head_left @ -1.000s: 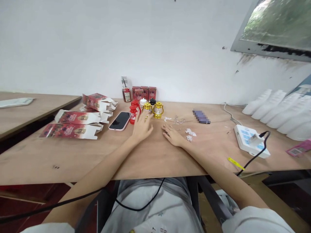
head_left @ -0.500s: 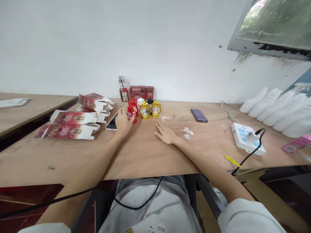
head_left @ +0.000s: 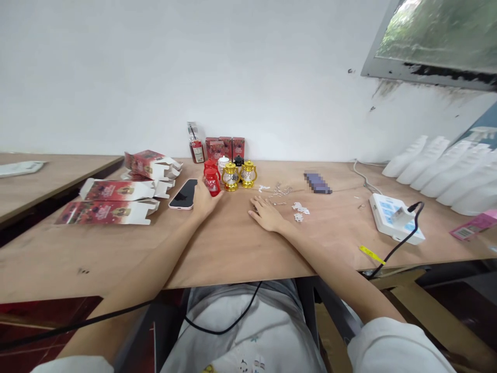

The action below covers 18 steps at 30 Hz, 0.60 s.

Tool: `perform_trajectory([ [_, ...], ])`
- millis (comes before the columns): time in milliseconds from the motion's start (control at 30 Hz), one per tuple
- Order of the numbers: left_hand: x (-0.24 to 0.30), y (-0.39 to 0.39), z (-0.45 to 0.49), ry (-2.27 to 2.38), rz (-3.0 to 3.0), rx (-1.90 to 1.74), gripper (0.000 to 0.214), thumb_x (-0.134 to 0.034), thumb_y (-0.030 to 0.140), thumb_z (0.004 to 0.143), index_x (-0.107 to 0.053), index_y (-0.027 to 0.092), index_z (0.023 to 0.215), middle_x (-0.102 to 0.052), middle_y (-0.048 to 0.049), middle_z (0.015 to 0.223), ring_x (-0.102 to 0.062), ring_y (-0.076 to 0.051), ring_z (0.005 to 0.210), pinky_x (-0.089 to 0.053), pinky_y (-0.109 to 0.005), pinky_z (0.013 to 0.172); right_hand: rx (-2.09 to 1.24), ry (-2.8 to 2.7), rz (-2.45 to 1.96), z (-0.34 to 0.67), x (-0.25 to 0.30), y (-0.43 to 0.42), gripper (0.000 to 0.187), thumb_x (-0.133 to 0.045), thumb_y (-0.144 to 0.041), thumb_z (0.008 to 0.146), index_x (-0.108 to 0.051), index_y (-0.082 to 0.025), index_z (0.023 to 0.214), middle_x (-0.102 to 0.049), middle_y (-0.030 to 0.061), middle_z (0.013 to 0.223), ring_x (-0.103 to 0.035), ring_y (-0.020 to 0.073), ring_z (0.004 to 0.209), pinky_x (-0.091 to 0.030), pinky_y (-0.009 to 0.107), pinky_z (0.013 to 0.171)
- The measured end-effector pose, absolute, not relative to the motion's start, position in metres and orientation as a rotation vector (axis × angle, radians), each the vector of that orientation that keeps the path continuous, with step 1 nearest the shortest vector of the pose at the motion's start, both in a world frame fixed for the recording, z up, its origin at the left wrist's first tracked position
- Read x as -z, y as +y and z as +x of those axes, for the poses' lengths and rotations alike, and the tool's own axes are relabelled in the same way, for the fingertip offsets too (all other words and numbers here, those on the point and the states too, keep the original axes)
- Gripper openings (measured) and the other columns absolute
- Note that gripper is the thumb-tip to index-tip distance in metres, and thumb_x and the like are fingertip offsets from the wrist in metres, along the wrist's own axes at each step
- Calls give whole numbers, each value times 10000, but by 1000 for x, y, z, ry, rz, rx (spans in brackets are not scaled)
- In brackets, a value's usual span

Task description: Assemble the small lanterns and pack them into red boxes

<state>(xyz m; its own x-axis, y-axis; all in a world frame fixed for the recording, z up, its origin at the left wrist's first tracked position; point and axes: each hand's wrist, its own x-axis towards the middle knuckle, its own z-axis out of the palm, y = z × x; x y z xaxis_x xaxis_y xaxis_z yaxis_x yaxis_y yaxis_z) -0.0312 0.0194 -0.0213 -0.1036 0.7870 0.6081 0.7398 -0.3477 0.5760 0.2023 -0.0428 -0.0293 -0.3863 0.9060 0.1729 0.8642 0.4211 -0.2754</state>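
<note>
My left hand is curled round the lower left side of a small red lantern, its thumb across the base; some fingers are hidden. A second red lantern stands just behind. To their right are two gold lanterns, with a white lantern and a black lantern at the back. My right hand rests flat on the table, fingers spread, holding nothing. Near its fingertips lie thin metal pieces and small white cut-out pieces. A phone lies left of my left hand.
Unfolded red-and-white boxes lie at left. Against the wall stand small red boxes and a packaged item. At right are a dark phone-like slab, a power strip, a yellow tag and white stacked pieces.
My left hand has shifted slightly right and down around the red lantern, uncovering more of the lantern and the phone. My right hand stays nearly in place.
</note>
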Motion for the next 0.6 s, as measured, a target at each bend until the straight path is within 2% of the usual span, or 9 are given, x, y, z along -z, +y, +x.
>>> perform_trajectory([
  [100, 26, 22, -31, 1788, 1982, -1416, 758, -719, 289, 687, -326, 79, 1300, -478, -225, 1300, -506, -306, 1204, -427, -422, 996, -188, -2398, -1516, 201, 25, -45, 471, -314, -292, 949, -439, -72, 1347, -394, 170, 1464, -322, 264, 1392, -243, 415, 1152],
  [200, 28, 24, -31, 1809, 1922, -1362, 696, -711, 271, 682, -363, 88, 1256, -513, -205, 1252, -558, -296, 1136, -466, -415, 945, -155, -2333, -1587, 200, 19, -50, 376, -326, -228, 939, -524, -146, 1248, -549, 133, 1324, -505, 246, 1237, -386, 383, 1035],
  [267, 28, 25, -32, 1770, 1907, -1328, 616, -690, 231, 686, -394, 105, 1211, -571, -169, 1173, -608, -270, 1048, -487, -400, 909, -117, -2297, -1645, 199, 15, -53, 325, -356, -228, 935, -565, -176, 1178, -609, 117, 1224, -562, 245, 1139, -435, 369, 953],
  [333, 29, 26, -31, 1706, 1883, -1303, 564, -672, 207, 693, -406, 118, 1182, -620, -137, 1081, -642, -251, 968, -502, -384, 879, -77, -2294, -1657, 199, 13, -55, 286, -386, -223, 933, -588, -181, 1130, -630, 108, 1173, -566, 241, 1112, -440, 352, 920],
  [400, 30, 27, -31, 1648, 1860, -1284, 586, -694, 221, 679, -400, 125, 1176, -637, -134, 1053, -647, -257, 970, -503, -380, 878, -53, -2304, -1644, 200, 13, -54, 259, -405, -205, 931, -604, -180, 1095, -640, 98, 1142, -557, 226, 1109, -431, 329, 912],
  [600, 34, 29, -30, 1543, 1902, -1218, 760, -764, 288, 622, -351, 142, 1243, -567, -185, 1244, -578, -290, 1146, -454, -382, 960, -5, -2294, -1589, 203, 18, -50, 227, -442, -237, 941, -629, -186, 1057, -643, 86, 1101, -543, 215, 1080, -414, 315, 898],
])
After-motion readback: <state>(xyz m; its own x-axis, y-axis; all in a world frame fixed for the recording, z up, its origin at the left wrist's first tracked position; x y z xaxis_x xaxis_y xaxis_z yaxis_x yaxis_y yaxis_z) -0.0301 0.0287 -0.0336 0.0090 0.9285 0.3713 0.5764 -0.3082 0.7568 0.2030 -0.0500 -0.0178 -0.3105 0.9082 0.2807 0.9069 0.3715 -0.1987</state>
